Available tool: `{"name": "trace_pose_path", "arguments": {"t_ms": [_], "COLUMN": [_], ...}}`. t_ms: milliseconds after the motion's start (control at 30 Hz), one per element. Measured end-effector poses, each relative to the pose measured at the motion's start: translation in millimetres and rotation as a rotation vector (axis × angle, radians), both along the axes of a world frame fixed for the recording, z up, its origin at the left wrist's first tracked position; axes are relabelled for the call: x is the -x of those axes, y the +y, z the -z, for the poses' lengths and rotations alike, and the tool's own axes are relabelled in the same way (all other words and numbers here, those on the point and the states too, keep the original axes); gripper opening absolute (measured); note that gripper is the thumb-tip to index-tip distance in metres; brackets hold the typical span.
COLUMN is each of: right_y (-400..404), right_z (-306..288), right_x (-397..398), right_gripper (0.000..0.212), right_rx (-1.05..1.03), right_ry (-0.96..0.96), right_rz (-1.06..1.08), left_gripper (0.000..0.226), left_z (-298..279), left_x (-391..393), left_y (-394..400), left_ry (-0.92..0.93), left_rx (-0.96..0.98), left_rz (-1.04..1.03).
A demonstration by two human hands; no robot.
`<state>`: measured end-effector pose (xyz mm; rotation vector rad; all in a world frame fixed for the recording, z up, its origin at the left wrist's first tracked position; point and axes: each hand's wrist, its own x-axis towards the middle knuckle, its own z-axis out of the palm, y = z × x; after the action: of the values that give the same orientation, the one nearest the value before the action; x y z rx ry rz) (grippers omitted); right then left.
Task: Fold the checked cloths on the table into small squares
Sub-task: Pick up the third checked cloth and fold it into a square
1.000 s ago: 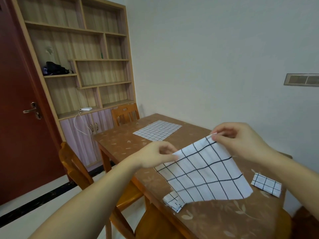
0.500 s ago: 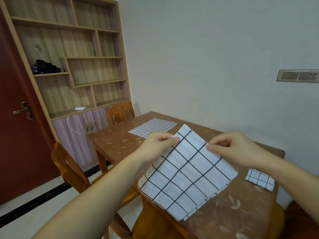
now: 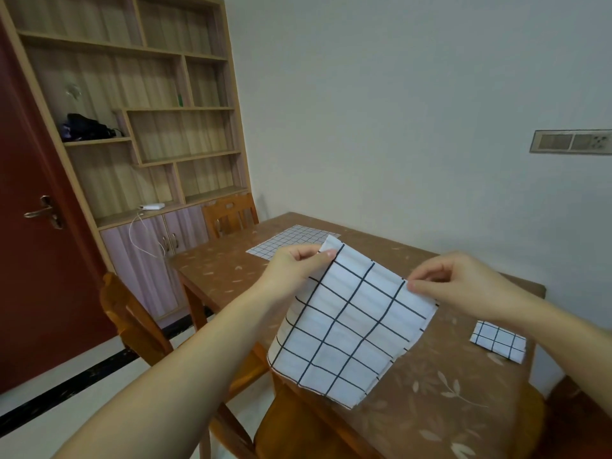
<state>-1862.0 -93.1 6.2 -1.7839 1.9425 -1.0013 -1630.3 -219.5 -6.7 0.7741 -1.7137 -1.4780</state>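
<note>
Two bare forearms; no sleeves or jewellery visible, seemingly.

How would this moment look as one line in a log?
step: folding | left hand: pinches held cloth | right hand: pinches same | folded square: on table | flat cloth: unfolded

One view only is given, taken from head height and aimed forward and down along both forearms. The left hand (image 3: 294, 270) and right hand (image 3: 463, 283) are seen close, mid-frame; beyond them the table (image 3: 231, 273) and far wall are taken in.
</note>
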Motion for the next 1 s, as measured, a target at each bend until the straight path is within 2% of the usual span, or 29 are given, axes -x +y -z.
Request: {"name": "trace_pose_path", "arguments": {"t_ms": [100, 267, 367, 433, 500, 567, 700, 800, 833, 900, 967, 1000], "right_y": [-0.7, -1.9, -2.9, -2.7, -4.3, -4.8, 1.6, 3.6, 3.1, 1.6, 0.8, 0.1], "right_z": [4.0, 6.0, 0.4, -0.5, 1.8, 5.6, 28.0, 55.2, 61.7, 66.5, 65.8, 65.4], "right_x": [2.3, 4.5, 8.8, 9.7, 11.2, 12.8, 7.9, 2.3, 0.4, -3.0, -5.4, -4.4], "right_gripper": [0.006, 0.008, 0.012, 0.015, 0.022, 0.033, 0.046, 0.087, 0.087, 0.064, 0.035, 0.028], "right_rx": [0.065, 0.027, 0.054, 0.026, 0.024, 0.025, -0.137, -0.258, -0.275, -0.266, -0.228, -0.211], "right_ry": [-0.057, -0.211, -0.464, -0.608, -0.715, -0.839, -1.152, -1.018, -0.933, -0.800, -0.738, -0.709], "right_rz": [0.020, -0.042, -0.045, -0.048, -0.032, -0.003, -0.144, -0.208, -0.177, -0.097, -0.025, 0.001], "left_gripper": [0.023, 0.024, 0.035, 0.040, 0.035, 0.032, 0.030, 0.025, 0.024, 0.024, 0.023, 0.023], "left_z": [0.6, 1.6, 6.0, 11.6, 18.8, 25.6, 32.5, 37.7, 39.5, 41.9, 42.9, 43.2], "left_x": [0.5, 1.5, -6.6, -11.3, -10.8, -6.3, 2.2, 7.1, 7.9, 8.4, 7.2, 5.9], "left_y": [1.0, -2.8, -8.9, -8.3, -3.8, 0.6, 3.7, 4.1, 4.5, 4.3, 3.9, 3.3], "left_ry": [0.011, 0.090, 0.065, -0.071, -0.229, -0.276, -0.141, -0.095, -0.080, -0.043, -0.044, -0.070], "left_rx": [-0.007, -0.094, -0.167, -0.161, -0.080, -0.041, -0.149, -0.206, -0.224, -0.252, -0.259, -0.250], "left_rz": [-0.021, -0.065, 0.088, 0.254, 0.349, 0.341, 0.232, 0.127, 0.101, 0.060, 0.051, 0.071]}}
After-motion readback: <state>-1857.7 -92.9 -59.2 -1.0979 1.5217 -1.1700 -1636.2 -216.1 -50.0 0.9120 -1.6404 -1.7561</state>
